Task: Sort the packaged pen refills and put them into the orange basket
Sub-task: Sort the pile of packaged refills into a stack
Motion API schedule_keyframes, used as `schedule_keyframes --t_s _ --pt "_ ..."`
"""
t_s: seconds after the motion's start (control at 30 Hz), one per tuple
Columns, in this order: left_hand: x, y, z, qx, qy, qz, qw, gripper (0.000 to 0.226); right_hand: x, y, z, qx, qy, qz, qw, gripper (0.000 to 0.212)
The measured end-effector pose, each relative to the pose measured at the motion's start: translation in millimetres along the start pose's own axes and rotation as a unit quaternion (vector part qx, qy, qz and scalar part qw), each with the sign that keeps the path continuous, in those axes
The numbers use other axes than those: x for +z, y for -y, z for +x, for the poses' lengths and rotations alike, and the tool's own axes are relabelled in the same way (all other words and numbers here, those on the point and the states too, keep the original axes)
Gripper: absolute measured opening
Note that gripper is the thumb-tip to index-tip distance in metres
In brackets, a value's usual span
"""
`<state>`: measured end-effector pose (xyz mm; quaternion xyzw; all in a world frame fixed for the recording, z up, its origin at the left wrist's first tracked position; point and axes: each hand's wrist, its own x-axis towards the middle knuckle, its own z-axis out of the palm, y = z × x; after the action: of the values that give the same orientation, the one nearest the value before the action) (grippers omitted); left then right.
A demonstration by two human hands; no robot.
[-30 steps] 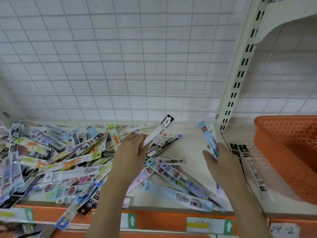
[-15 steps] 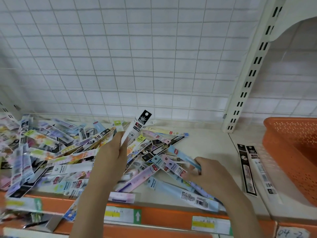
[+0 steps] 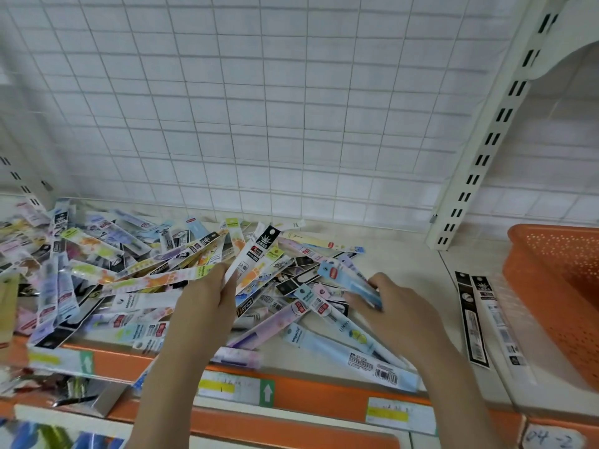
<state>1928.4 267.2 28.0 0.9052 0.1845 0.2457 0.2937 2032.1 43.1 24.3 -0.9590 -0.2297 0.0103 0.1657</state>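
Note:
A big heap of packaged pen refills (image 3: pixel 107 273) covers the left and middle of the shelf. My left hand (image 3: pixel 207 306) grips a white refill pack with a black top (image 3: pixel 256 251), tilted up to the right above the heap. My right hand (image 3: pixel 395 312) pinches a light blue refill pack (image 3: pixel 350 280) low over the heap's right edge. The orange basket (image 3: pixel 551 286) stands at the far right. Two black-and-white refill packs (image 3: pixel 479 315) lie flat on the shelf just left of it.
A white wire grid wall (image 3: pixel 259 108) closes the back of the shelf. A slotted white upright (image 3: pixel 479 157) stands at back right. The shelf's orange front strip (image 3: pixel 308 393) carries price labels. Bare shelf surface (image 3: pixel 398 254) lies between heap and basket.
My right hand came down from a raised position to the heap's right edge, still holding the blue pack. My left hand keeps its white pack and shifted slightly left.

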Motion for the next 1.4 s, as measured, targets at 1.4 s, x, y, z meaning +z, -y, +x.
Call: schedule_keyframes --t_s 1.4 --pt "32 -22 14 0.072 0.096 0.058 0.991 0.012 -6 -17 -15 0.021 -0.079 0.084 0.993 0.028"
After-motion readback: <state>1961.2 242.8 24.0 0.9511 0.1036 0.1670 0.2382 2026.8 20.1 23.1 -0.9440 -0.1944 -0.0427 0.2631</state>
